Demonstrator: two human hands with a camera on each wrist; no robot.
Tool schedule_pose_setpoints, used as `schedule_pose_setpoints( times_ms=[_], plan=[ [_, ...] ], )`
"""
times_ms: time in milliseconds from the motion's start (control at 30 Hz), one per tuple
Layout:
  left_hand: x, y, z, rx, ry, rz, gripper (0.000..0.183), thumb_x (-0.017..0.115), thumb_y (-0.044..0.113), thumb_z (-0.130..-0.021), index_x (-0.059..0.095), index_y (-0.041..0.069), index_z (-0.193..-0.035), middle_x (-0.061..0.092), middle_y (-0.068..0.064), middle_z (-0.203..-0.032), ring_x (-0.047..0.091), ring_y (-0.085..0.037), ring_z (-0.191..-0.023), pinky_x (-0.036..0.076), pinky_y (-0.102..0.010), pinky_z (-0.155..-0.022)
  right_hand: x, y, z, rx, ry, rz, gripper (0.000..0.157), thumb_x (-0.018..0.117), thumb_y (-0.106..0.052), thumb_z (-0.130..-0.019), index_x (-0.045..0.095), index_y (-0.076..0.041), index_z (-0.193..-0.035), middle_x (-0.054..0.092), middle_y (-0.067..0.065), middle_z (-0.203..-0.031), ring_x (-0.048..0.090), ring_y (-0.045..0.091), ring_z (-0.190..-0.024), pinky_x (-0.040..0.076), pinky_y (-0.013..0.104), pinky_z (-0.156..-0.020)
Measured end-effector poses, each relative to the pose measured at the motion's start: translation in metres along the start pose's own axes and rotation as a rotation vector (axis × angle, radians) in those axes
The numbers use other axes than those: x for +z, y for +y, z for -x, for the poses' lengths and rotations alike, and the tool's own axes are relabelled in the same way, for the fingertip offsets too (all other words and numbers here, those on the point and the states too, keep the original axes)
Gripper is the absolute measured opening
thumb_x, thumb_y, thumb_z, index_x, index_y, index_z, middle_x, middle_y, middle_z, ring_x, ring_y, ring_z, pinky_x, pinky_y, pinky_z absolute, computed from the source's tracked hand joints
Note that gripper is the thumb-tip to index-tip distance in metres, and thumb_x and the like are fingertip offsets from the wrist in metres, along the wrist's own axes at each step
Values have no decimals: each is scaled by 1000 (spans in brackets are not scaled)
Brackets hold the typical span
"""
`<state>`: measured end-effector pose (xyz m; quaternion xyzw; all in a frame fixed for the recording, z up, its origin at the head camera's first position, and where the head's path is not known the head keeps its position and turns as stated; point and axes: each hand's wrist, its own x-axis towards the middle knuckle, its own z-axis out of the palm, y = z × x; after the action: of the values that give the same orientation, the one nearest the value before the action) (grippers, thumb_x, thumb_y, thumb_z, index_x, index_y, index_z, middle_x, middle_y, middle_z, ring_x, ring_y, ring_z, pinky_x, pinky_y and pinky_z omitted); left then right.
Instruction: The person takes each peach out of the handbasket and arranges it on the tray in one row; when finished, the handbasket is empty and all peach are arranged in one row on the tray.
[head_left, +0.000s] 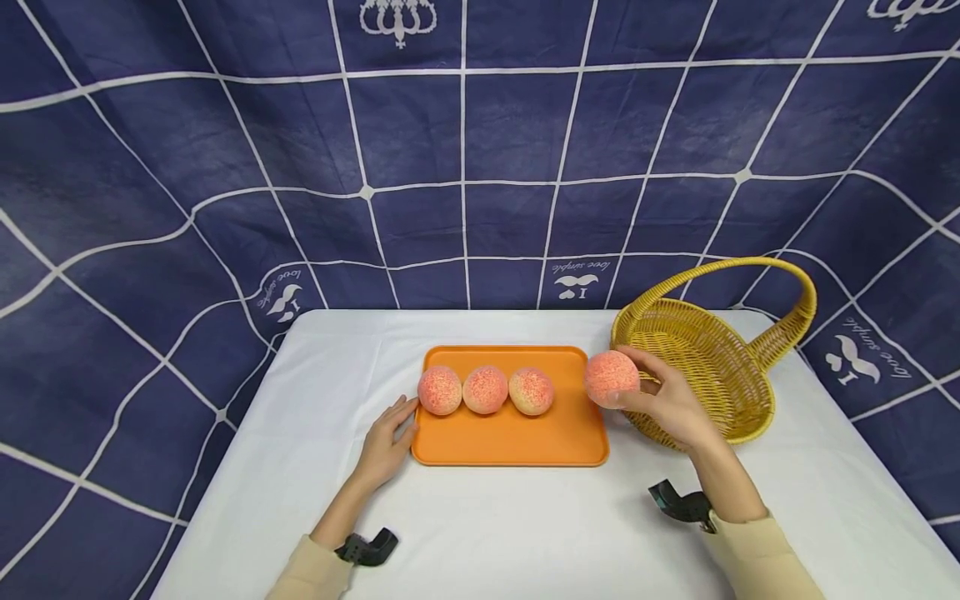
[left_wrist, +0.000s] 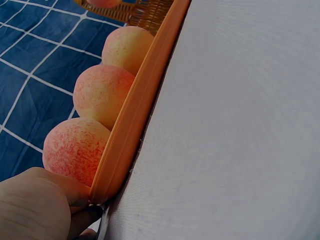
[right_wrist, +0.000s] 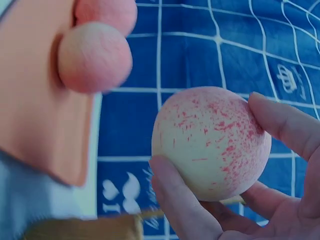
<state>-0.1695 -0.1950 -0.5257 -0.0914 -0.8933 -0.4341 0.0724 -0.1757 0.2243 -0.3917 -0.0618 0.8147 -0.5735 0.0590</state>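
In the head view, my right hand (head_left: 670, 404) grips a peach (head_left: 612, 379) between thumb and fingers, lifted at the tray's right edge beside the wicker basket (head_left: 701, 333). The right wrist view shows this pale, red-speckled peach (right_wrist: 212, 142) close up, with fingertips on its opposite sides. On the orange tray (head_left: 510, 442) three more peaches (head_left: 485, 389) sit in a row. My left hand (head_left: 386, 442) rests at the tray's left edge, its fingertips touching the rim by the leftmost peach (head_left: 439, 390). Some left fingers are hidden in the left wrist view.
A white cloth (head_left: 517, 533) covers the table. The basket's tall arched handle (head_left: 780, 265) rises at the right. Behind the table hangs a dark blue curtain (head_left: 420, 225) with white grid lines.
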Motion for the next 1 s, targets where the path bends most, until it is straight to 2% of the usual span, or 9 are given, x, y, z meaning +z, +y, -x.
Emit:
schedule_pose_setpoints(
  times_ms=[100, 300, 600, 867, 1000],
  plan=[
    [0, 0, 0, -3, -2, 0, 43, 58, 3, -95, 53, -3, -137, 52, -21, -143, 38, -38, -141, 24, -53, -120, 13, 6, -6, 4, -7, -32, 73, 73, -4, -82, 39, -3, -147, 42, 23, -144, 63, 18, -105, 57, 19, -78],
    [0, 1, 0, -5, 1, 4, 43, 58, 2, -95, 53, -4, -137, 52, -21, -143, 37, -39, -141, 24, -53, -120, 31, 16, -16, 19, 28, -12, 71, 72, -3, -82, 40, 0, -145, 46, 24, -142, 54, 33, -115, 54, 15, -78],
    [-1, 1, 0, -10, -1, 8, 43, 58, 3, -95, 52, -3, -138, 51, -21, -143, 37, -39, -141, 25, -55, -120, 45, 35, -31, 100, 38, -52, 69, 68, 0, -83, 39, 1, -146, 45, 24, -138, 60, 14, -94, 60, 23, -71],
    [0, 1, 0, -9, 2, 6, 43, 58, 4, -95, 52, -3, -138, 52, -20, -143, 37, -38, -142, 24, -53, -120, 52, 42, -41, 152, 39, -55, 70, 67, -1, -85, 35, 2, -148, 42, 24, -141, 61, 19, -99, 58, 19, -71],
    [0, 1, 0, -5, 4, 2, 43, 58, 4, -95, 52, -3, -138, 52, -20, -143, 38, -38, -141, 24, -54, -120, 54, 43, -44, 160, 51, -35, 71, 67, -2, -84, 35, 2, -148, 42, 25, -140, 59, 25, -105, 56, 18, -70]
  ],
)
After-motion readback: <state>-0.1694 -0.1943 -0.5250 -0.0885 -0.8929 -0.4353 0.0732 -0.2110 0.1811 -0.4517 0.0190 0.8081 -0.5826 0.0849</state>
